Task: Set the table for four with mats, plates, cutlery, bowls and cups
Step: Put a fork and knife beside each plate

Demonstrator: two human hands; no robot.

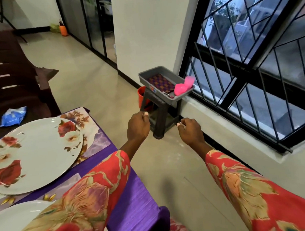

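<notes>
Rose-patterned plate (34, 154) lies flat on floral mat (94, 135).

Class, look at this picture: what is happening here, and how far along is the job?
A person is setting a table. Two flowered plates already sit on mats over a purple cloth. Both hands, the left hand and the right hand, reach empty towards a grey tray on a small stool by the window. The tray holds a patterned mat, pink cups and some cutlery.
</notes>
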